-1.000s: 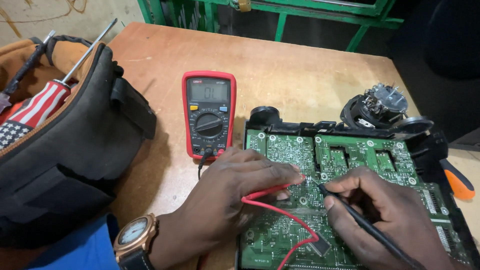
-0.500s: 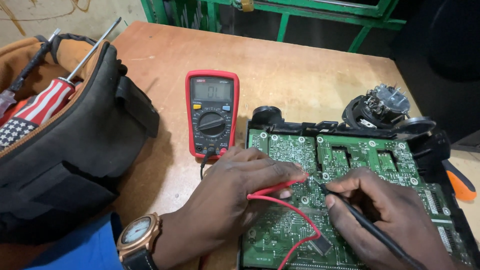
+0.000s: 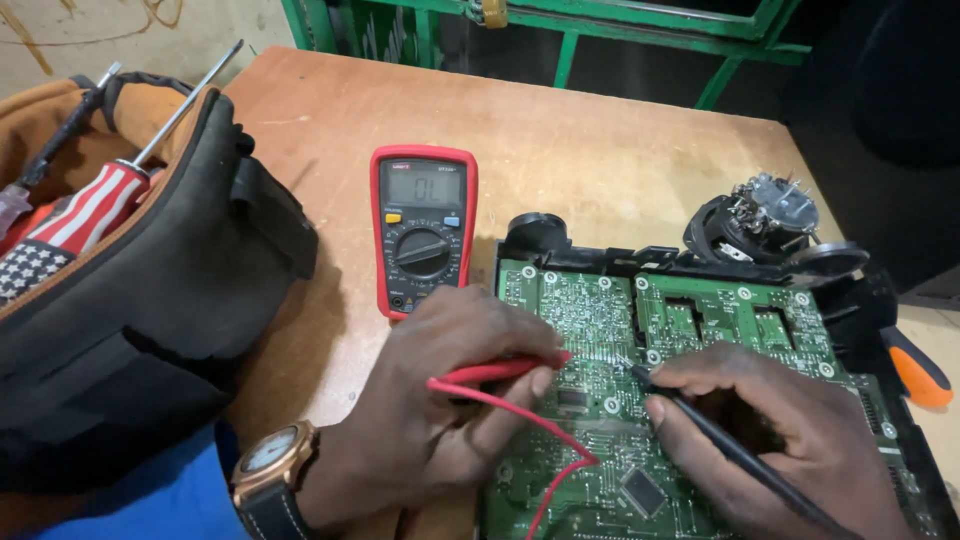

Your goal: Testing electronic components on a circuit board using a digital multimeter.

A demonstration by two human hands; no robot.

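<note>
My left hand (image 3: 440, 420) grips a red test probe (image 3: 500, 372), its tip touching the green circuit board (image 3: 690, 320) near the board's left middle. Its red lead (image 3: 545, 450) loops down across the board. My right hand (image 3: 790, 440) pinches a black probe (image 3: 720, 440) like a pen, with the tip set on the board close to the red one. A red-cased multimeter (image 3: 423, 230) lies flat on the wooden table (image 3: 600, 140) just behind my left hand, display lit. I wear a wristwatch (image 3: 270, 465) on the left wrist.
A black and tan tool bag (image 3: 130, 290) fills the left side, with a striped-handle screwdriver (image 3: 90, 205) sticking out. Behind the board sits a black round part with metal terminals (image 3: 770, 220). An orange-handled tool (image 3: 915, 370) lies at the right edge. Green metal framing (image 3: 560, 30) stands beyond the table.
Both hands hold the probes in nearly the same spots on the board. The view has drifted slightly, so the multimeter and bag sit a little further right in the picture.
</note>
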